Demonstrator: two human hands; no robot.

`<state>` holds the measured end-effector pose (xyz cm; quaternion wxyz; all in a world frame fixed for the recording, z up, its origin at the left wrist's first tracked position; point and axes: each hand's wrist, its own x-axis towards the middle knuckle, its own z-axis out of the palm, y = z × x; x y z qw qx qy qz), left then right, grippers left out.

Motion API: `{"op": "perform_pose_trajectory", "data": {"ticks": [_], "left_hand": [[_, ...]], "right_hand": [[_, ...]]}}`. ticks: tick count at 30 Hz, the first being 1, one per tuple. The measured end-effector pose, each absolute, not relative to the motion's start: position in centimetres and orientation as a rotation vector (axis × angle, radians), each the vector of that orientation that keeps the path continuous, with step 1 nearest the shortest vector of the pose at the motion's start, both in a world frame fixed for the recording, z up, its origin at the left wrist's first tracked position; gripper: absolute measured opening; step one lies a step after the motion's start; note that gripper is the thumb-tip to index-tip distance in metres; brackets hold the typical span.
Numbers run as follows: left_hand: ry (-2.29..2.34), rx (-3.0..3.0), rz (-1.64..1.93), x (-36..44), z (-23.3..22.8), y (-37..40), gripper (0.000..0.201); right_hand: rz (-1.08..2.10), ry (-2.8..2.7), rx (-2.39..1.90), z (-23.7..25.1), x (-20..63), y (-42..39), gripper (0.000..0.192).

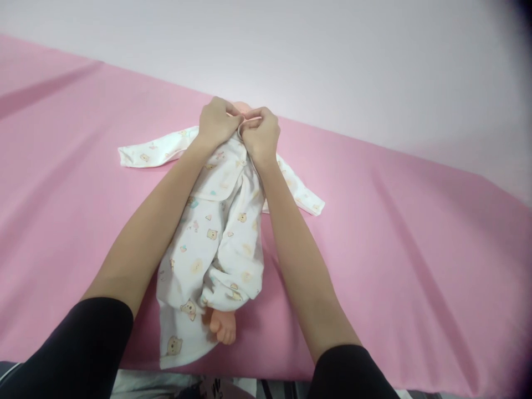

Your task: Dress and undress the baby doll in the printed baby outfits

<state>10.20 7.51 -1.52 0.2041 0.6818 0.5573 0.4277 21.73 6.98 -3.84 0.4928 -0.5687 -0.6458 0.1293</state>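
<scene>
Near the frame's centre, one doll (224, 327) lying inside one white bear-print romper (216, 238), one bare foot showing, left hand (216, 123) and right hand (261, 136) together, pinching its collar, pink sheet (415, 249) beneath.

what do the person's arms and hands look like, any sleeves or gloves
Both hands, the left hand and the right hand, are bare: no gloves, rings, watch or bracelets show. The forearms are uncovered too. Each arm wears a plain black fabric sleeve, the left sleeve and the right sleeve, pushed up near the elbow, without visible markings.
</scene>
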Motion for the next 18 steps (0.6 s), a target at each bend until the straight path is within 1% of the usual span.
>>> {"op": "perform_pose_trajectory", "data": {"ticks": [5, 8, 11, 18], "left_hand": [[1.53, 1.851, 1.16, 10.1, -1.4, 7.4, 0.019], [1.533, 1.831, 1.148, 10.0, -1.6, 7.6, 0.023], [1.514, 1.832, 1.17, 10.0, -1.9, 7.8, 0.021], [1.448, 1.795, 1.263, 10.1, -2.4, 7.9, 0.015]], "right_hand": [[0.316, -1.599, -1.374, -3.9, 21.8, 7.2, 0.004], [0.272, -1.619, -1.377, -4.2, 22.1, 7.5, 0.009], [0.255, -1.641, -1.381, -4.4, 22.3, 7.7, 0.016], [0.379, -1.643, -1.374, -4.7, 22.5, 8.3, 0.025]]}}
